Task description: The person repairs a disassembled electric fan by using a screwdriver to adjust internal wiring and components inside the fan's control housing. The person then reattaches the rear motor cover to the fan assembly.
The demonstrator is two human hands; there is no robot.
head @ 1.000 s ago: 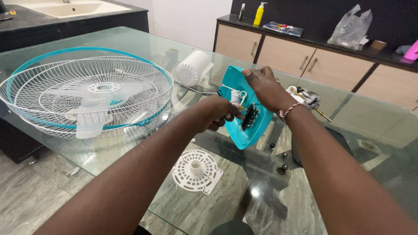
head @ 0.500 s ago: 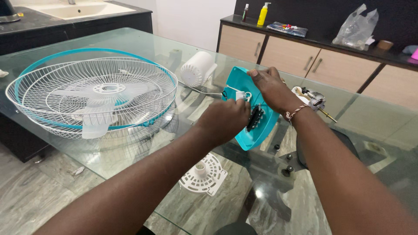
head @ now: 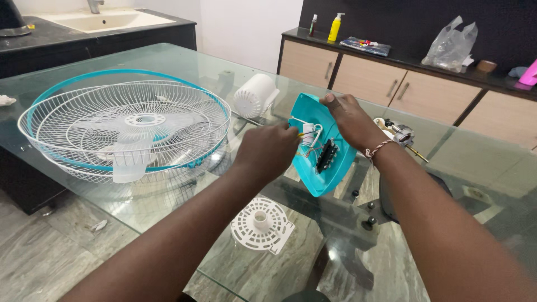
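Note:
My right hand point(head: 351, 118) grips the top edge of a turquoise fan base cover point(head: 320, 168), held tilted above the glass table point(head: 184, 61) with its inside facing me. Inside it I see white wires, a small white part and a black switch block point(head: 326, 155). My left hand point(head: 267, 151) is closed at the cover's left side, fingers pinched on the wires near the white part; a thin yellow piece shows at its fingertips.
A white wire fan guard with turquoise rim and clear blades point(head: 131, 126) lies at the left. A white motor cover point(head: 255, 95) stands behind, a round white vented plate point(head: 262, 225) lies near me, a motor part point(head: 398, 133) sits at right. Cabinets with bottles and a bag stand behind.
The view has shifted slightly. My left hand has moved a little away from the cover's middle toward its left edge; the right hand keeps its hold on the cover.

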